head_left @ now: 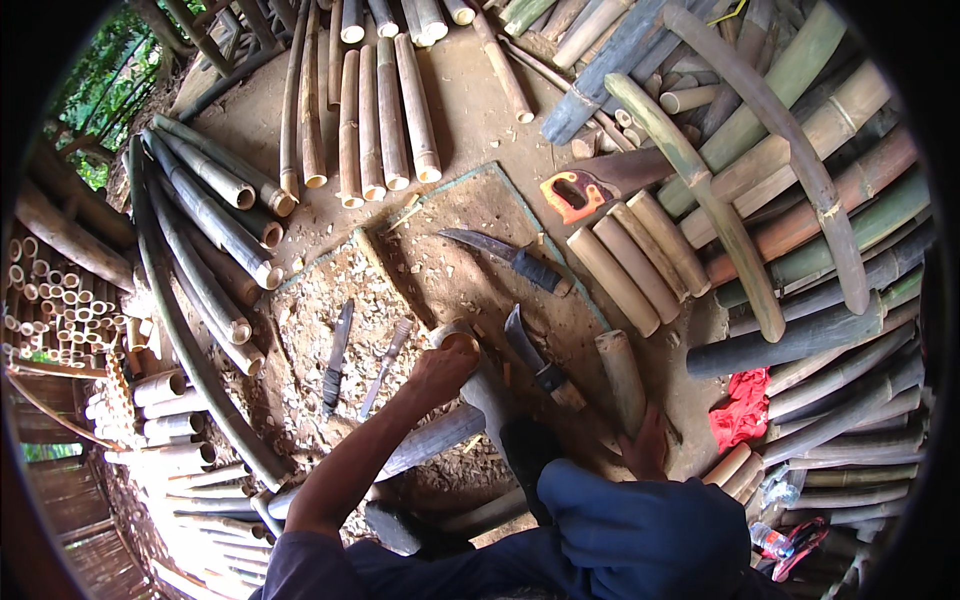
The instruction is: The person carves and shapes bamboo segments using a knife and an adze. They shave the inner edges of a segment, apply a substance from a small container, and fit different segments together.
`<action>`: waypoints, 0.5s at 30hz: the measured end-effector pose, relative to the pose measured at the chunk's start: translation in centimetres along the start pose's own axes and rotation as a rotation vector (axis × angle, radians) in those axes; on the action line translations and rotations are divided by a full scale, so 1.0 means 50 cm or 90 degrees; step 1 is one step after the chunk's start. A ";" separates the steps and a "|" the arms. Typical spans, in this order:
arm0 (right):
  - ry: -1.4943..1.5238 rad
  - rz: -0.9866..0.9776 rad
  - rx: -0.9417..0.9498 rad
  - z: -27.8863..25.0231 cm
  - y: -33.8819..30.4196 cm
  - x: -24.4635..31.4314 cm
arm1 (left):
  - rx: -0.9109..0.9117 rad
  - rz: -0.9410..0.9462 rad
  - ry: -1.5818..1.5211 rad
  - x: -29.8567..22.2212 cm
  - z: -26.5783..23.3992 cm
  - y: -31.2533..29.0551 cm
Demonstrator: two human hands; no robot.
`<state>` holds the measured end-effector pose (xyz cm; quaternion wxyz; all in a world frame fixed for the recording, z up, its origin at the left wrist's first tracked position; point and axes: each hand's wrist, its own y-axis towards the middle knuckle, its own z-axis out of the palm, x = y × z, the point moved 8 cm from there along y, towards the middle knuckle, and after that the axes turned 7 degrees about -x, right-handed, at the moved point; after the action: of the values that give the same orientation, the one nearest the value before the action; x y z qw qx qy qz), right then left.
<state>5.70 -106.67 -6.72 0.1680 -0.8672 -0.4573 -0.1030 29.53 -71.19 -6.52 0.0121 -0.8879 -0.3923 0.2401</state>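
Nearest, a dark-blue fabric trouser knee point(640, 525) partly hides the R hand point(647, 445); it's at the lower end of a pale tan cylindrical bamboo tube point(622, 385), touching or nearly so, but can't tell how far its fingers are closed.

Just L of centre, the L hand point(445, 370) is curled tight over the near-upright end of a grey, round, hollow bamboo pole point(487, 395), right by its open rim. Pole prob. stiff & light for its size, w/ a smooth, slightly slippery wall; rim may split if squeezed or knocked. Best hold approx. just below the rim, fingers wrapped round the wall.

Beyond the pole, to its R, is a curved steel knife w/ a black-and-wood handle point(540, 362); farther, a dark curved blade w/ a black-wrapped handle point(508, 262). Farther still, an orange-handled handsaw point(600, 185) lies near the stacked bamboo.
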 end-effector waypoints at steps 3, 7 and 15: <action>0.004 -0.006 0.009 0.002 0.002 0.005 | -0.040 0.064 -0.017 0.009 -0.006 0.009; 0.006 -0.010 0.019 0.006 0.002 0.009 | -0.093 0.081 -0.011 0.037 -0.014 -0.008; 0.008 0.028 0.053 -0.016 -0.002 0.025 | -0.580 -0.250 0.129 0.186 -0.319 -0.105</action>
<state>6.28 -105.99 -5.53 0.2092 -0.8686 -0.4410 -0.0857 38.22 -58.34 4.79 -0.2938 -0.7312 -0.6137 -0.0493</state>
